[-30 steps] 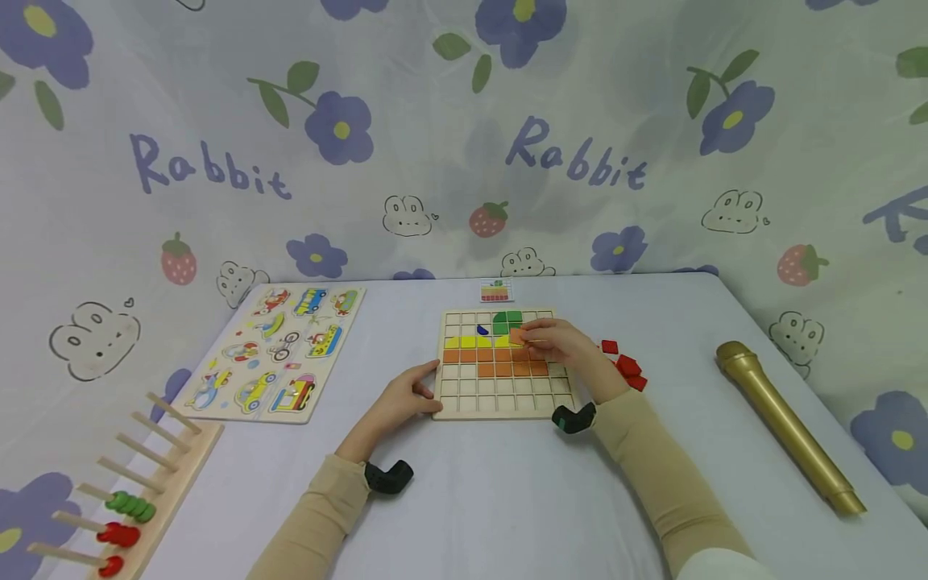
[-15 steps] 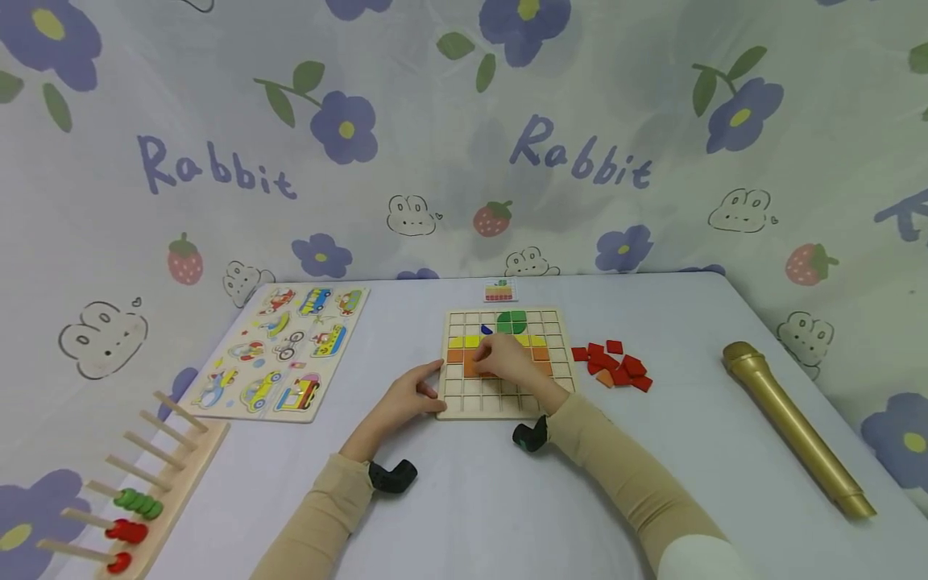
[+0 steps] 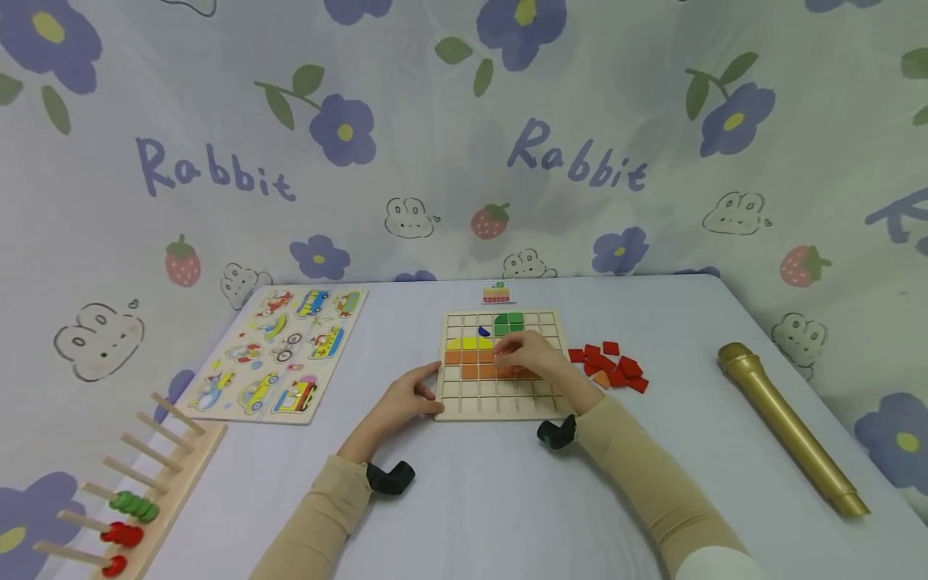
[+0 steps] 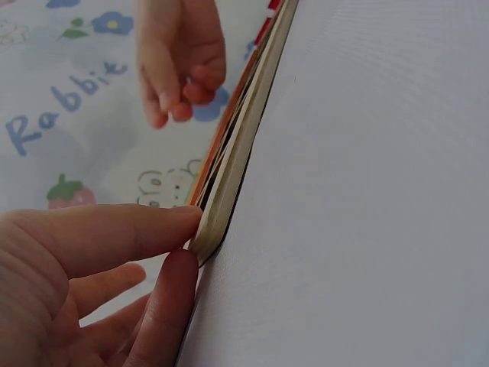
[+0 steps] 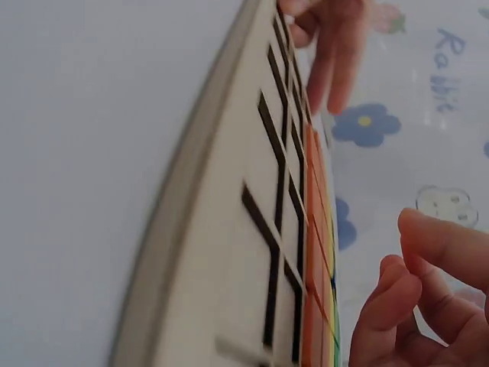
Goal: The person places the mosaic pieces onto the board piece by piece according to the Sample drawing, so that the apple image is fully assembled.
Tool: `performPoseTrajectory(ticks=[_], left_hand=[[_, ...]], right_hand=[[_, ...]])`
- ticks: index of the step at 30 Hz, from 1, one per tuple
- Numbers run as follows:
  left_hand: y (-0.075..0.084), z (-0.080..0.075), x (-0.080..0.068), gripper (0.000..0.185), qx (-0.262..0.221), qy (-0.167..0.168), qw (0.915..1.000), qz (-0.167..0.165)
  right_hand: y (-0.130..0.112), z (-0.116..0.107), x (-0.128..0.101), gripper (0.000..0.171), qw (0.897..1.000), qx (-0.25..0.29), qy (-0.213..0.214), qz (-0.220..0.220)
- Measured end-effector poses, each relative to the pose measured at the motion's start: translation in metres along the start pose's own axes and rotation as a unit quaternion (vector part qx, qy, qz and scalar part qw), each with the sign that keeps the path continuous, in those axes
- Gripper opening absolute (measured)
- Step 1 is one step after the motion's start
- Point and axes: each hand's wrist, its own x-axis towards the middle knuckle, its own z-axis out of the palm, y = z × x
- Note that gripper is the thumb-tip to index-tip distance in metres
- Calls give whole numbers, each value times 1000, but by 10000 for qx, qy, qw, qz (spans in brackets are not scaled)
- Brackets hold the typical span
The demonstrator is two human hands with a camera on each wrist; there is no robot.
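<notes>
A wooden grid board (image 3: 500, 396) lies at the table's middle, with yellow, orange, green and blue tiles (image 3: 471, 357) in its far rows. My left hand (image 3: 408, 395) pinches its near left corner between thumb and forefinger (image 4: 164, 229), against the board's edge (image 4: 237, 160). Loosely curled, my right hand (image 3: 528, 354) hovers over the orange row with its fingertips (image 5: 405, 294) just above the board (image 5: 229, 252). I see nothing between its fingers. Loose red and orange tiles (image 3: 611, 366) lie right of the board.
A vehicle puzzle board (image 3: 279, 350) lies at the left. A wooden peg rack (image 3: 138, 483) with green and red rings stands at the front left. A gold microphone (image 3: 790, 427) lies at the right. A small picture card (image 3: 496, 292) sits behind the board.
My right hand carried an orange tile from the board's right side to the left of the orange row, then drew back to the right without it. The left hand stayed put.
</notes>
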Motion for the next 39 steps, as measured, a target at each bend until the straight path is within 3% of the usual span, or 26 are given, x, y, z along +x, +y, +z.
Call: performPoseTrajectory(ticks=[6,12,20,25,30,39], left_hand=[[2,0,-2,76,-3,14,10000,19],[-1,-1,-1,75,0,29,10000,-46],[-1,-1,-1,75,-25,57,9999,-103],[-1,-1,-1,75,-8,72,9999,-111],[-2,-1,-1,75,3,59,10000,-62],[-1,1,0,75,14,-9,10000,-92]], right_hand=[[26,-61,-31,29,9979,126,244,589],[54,-92,-61,27,9936,-562,478,860],[70,-100,-78,29,9749,-1915,935,643],[69,-95,-78,28,9694,-2121,978,754],[66,-90,-74,23,9710,-2124,903,623],[60,-86,-75,24,9675,-2216,876,848]])
